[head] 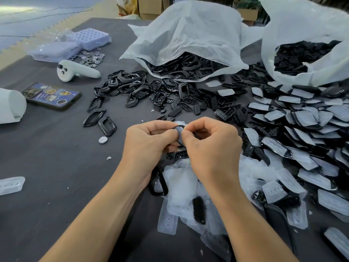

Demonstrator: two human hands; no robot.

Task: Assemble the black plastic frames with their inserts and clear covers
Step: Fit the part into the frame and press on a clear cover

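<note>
A: Where is the frame they're working on?

B: Up off the table (56, 167), near the middle of the view, between both hands. The left hand (151, 142) pinches its left side with thumb and curled fingers. The right hand (211, 146) grips the right side the same way. Little of the frame (180, 132) shows: a black curved rim on top and a grey face between the 2 thumbs.

A: Is an insert or cover in it yet?

B: I cannot tell. The fingers hide most of it.

A: What lies under the hands?

B: A heap of covers (181, 182), clear and overlapping. A black ring (158, 184) lies at its left side, just beside the left wrist, and a black pad (199, 209) rests on the heap.

A: And the stock?

B: Loose frames (128, 86) spread beyond the hands, spilling from the mouth of the middle bag (188, 35). Inserts (188, 106) lie just right of them. A right bag (302, 35) holds more black parts. Below it, down the right side, covered pieces (302, 118) overlap like tiles.

A: Anything on the left?

B: 2 stray frames (94, 115) sit apart from the pile, with 1 cell (103, 140) near them. Farther left a phone (52, 96) lies back up. A white controller (75, 70) is beyond it, then a pile of cells (90, 57) and blue trays (92, 37). 1 lone cover (11, 185) lies at the left edge, well apart.
</note>
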